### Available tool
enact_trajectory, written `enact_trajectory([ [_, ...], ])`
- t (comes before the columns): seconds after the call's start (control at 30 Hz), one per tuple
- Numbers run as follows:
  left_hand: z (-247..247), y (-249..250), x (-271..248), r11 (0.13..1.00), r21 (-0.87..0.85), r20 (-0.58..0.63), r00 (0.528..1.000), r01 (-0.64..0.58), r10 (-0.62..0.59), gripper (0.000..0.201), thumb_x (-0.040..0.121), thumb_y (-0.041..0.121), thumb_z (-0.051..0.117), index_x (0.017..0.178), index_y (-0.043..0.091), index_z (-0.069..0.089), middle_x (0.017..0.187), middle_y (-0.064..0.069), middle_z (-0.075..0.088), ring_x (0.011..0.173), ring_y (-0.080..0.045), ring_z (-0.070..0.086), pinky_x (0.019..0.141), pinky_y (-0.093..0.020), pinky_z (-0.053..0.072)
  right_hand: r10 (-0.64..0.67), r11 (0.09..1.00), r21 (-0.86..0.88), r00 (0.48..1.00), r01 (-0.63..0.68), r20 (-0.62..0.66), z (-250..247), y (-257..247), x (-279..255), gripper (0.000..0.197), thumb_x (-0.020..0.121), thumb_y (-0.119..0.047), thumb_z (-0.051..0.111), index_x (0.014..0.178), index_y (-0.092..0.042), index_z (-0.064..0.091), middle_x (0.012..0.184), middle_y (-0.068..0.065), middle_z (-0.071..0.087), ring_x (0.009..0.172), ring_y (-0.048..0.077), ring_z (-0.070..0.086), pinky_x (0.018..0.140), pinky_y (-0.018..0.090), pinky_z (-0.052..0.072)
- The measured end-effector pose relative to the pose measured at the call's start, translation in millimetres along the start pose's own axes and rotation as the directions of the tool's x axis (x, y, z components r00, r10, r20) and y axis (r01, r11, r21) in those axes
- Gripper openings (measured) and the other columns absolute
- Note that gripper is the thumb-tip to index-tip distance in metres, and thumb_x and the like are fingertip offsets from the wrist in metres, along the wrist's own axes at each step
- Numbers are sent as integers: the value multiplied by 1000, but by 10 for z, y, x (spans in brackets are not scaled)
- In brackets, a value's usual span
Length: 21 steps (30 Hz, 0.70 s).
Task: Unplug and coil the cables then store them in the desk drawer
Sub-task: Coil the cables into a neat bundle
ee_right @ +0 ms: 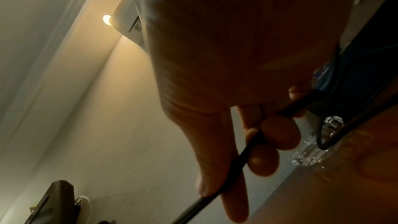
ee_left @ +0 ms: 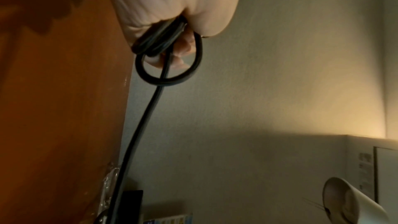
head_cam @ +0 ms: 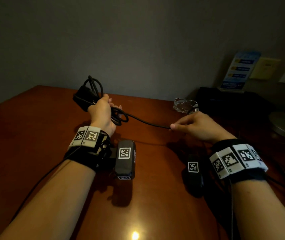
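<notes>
Above the bare desk, the left hand at 11 o'clock clenches the coiled cable, its free run stretching to the right hand at 2 o'clock, fingers pinching it, with an ashtray just beyond near the far edge.

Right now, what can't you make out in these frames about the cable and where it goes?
- Far end of the black cable: past the right hand, dark in the head view; plugged or not, cannot tell.
- Power brick: half hidden by the left hand.
- Loop count: strands blur together in the left wrist view.
- Desk drawer: in no view.
- Blue card: print too small.
</notes>
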<state>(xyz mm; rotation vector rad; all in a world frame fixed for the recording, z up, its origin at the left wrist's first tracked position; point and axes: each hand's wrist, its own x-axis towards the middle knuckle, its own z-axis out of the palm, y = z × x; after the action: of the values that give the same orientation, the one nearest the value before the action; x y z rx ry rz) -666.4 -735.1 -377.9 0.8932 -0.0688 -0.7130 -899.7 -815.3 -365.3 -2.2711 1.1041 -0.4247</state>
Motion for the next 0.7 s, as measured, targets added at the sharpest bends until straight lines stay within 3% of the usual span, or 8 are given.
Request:
enact_trajectory([
  [0.17, 17, -53, -2, 998, 61, 46, 999, 5, -8, 18, 99, 18, 53, 85, 8, 53, 62, 3, 42, 46, -8, 41, 55, -25, 46, 35, 993, -112, 998, -40, -47, 11, -69, -11, 9, 80, -42, 74, 81, -33, 75, 82, -13, 65, 81, 4, 58, 77, 26, 46],
  [0.3, 20, -136, -17, 981, 183, 30, 998, -57, 53, 16, 98, 18, 55, 105, 4, 55, 70, 1, 48, 55, -11, 47, 63, -31, 49, -21, 962, -273, 999, 11, -34, 44, -205, -16, 9, 78, -43, 76, 75, -36, 73, 87, -12, 68, 103, 13, 61, 99, 39, 46],
  [0.4, 36, -185, -67, 962, 256, -11, 994, -100, 107, 43, 95, 21, 59, 129, -2, 49, 111, -15, 65, 97, -30, 66, 96, -48, 52, -94, 928, -361, 995, 94, 16, 111, -364, -29, 9, 79, -40, 76, 75, -33, 71, 85, -12, 67, 105, 17, 60, 102, 44, 44],
  [0.43, 38, -202, -75, 954, 277, -13, 993, -111, 120, 45, 94, 22, 59, 131, -2, 47, 118, -18, 63, 104, -34, 65, 95, -49, 52, -113, 921, -371, 993, 120, 41, 135, -408, -33, 8, 80, -38, 75, 77, -31, 73, 88, -11, 68, 106, 18, 60, 102, 44, 43],
  [0.47, 42, -215, -78, 948, 292, 0, 991, -125, 131, 43, 94, 22, 59, 128, -3, 48, 110, -16, 65, 93, -30, 69, 86, -45, 57, -128, 915, -376, 989, 145, 69, 155, -441, -39, 7, 80, -37, 75, 80, -30, 74, 91, -9, 70, 106, 18, 59, 102, 43, 43],
  [0.53, 56, -243, -69, 946, 293, 25, 990, -140, 139, 29, 97, 18, 57, 116, -2, 50, 85, -5, 59, 52, -14, 65, 61, -30, 56, -148, 916, -358, 983, 178, 110, 181, -471, -46, 8, 80, -37, 76, 81, -29, 75, 93, -8, 71, 104, 17, 60, 99, 41, 46],
  [0.57, 59, -252, -77, 943, 305, 33, 991, -137, 133, 25, 98, 17, 56, 116, 1, 50, 84, -2, 57, 41, -8, 60, 53, -25, 52, -153, 923, -337, 981, 185, 119, 186, -471, -47, 8, 79, -37, 77, 79, -29, 74, 92, -8, 70, 102, 16, 60, 96, 39, 48],
  [0.7, 45, -244, -125, 910, 379, 38, 985, -170, 168, 30, 99, 19, 54, 124, 1, 52, 84, -3, 62, 42, -4, 55, 44, -18, 44, -165, 957, -212, 973, 197, 160, 180, -477, -63, 10, 82, -24, 74, 77, -32, 73, 90, -15, 68, 97, 6, 62, 86, 26, 51],
])
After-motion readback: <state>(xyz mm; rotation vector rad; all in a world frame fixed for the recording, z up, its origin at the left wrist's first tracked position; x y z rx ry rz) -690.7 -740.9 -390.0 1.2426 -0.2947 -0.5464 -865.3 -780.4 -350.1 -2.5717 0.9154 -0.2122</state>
